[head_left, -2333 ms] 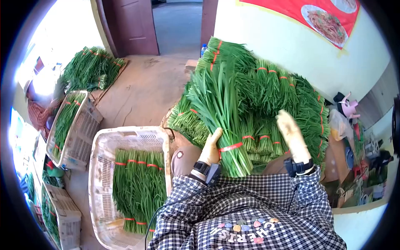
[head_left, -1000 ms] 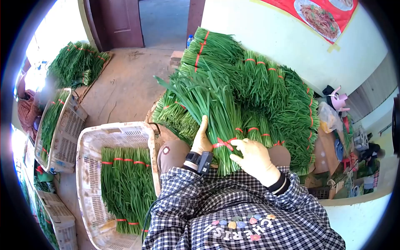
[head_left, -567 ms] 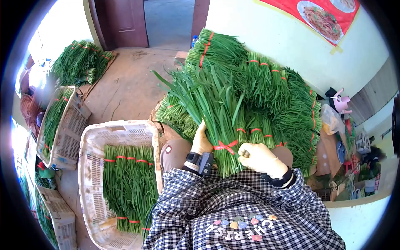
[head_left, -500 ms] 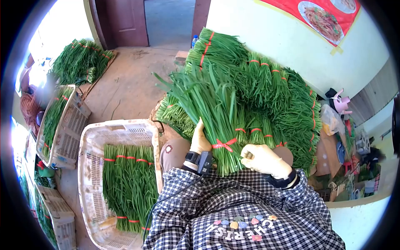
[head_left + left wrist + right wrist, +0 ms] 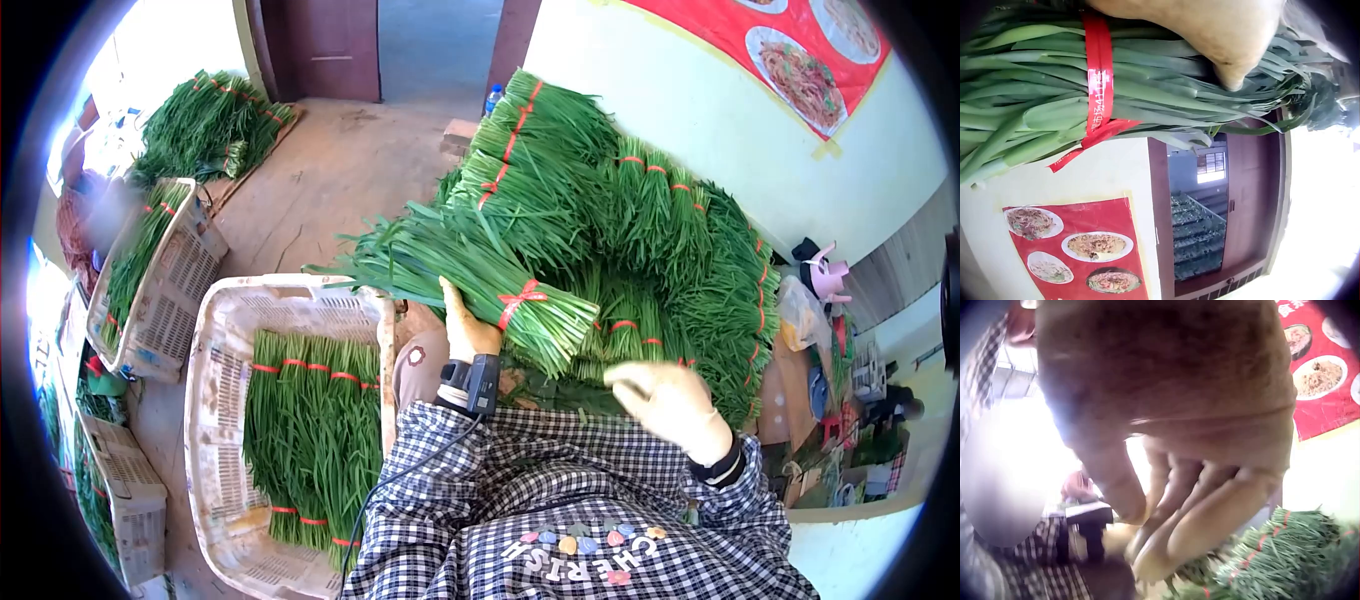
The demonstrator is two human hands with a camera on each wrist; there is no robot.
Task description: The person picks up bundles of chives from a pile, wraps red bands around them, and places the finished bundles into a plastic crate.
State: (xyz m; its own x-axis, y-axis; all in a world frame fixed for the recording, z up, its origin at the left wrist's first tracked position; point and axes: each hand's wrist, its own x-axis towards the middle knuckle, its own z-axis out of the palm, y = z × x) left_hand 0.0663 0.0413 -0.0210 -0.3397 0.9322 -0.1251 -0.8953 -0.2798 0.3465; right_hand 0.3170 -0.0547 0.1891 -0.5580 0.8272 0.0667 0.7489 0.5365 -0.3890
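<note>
The gloved left hand [image 5: 466,325] grips a bunch of long green stalks [image 5: 455,262], tilted with its cut ends to the right and leafy ends to the left. A red tape [image 5: 520,303] is knotted around the bunch; printed characters show on the tape [image 5: 1099,81] in the left wrist view. The thumb of the left hand [image 5: 1210,31] lies across the leaves. Below and right of the cut ends, the gloved right hand [image 5: 672,405] is apart from the bunch, holding nothing visible. In the right wrist view the fingers of the right hand [image 5: 1179,519] are slightly bent.
A white crate [image 5: 205,400] with tied bunches stands at the left. A large heap of tied bunches [image 5: 640,225] lies ahead and right. Further left are another crate [image 5: 185,285], a second heap [image 5: 205,125] and a person [image 5: 80,225]. A plastic bag [image 5: 800,315] lies at the right.
The left hand has tipped the bunch from nearly upright to a slant, its leafy ends swinging left and down. The right hand has moved right, away from the tape, its fingers straightening.
</note>
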